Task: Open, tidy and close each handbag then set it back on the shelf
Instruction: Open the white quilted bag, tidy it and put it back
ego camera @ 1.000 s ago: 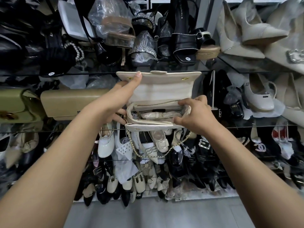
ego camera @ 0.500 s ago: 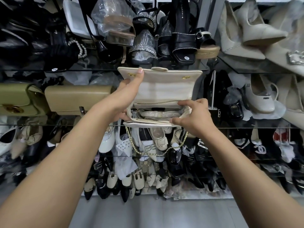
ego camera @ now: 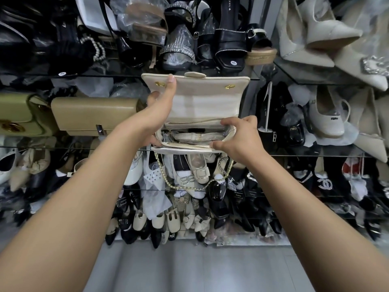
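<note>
A cream handbag is held up in front of the shelves with its flap lifted. My left hand grips its left side, the forefinger stretched up along the raised flap near a gold snap. At the right end of the mouth, my right hand pinches the bag's front rim, thumb in front and fingers over the opening. Inside lies plastic-wrapped stuffing. A gold chain strap hangs in a loop beneath the bag.
Glass shelves crammed with shoes fill the view. A tan handbag and an olive one sit on the middle shelf at left. Grey floor lies below.
The bag has stayed open in both hands and shifted slightly upward and closer to the shelf. My left forefinger still lies along the flap; my right hand keeps its pinch on the rim.
</note>
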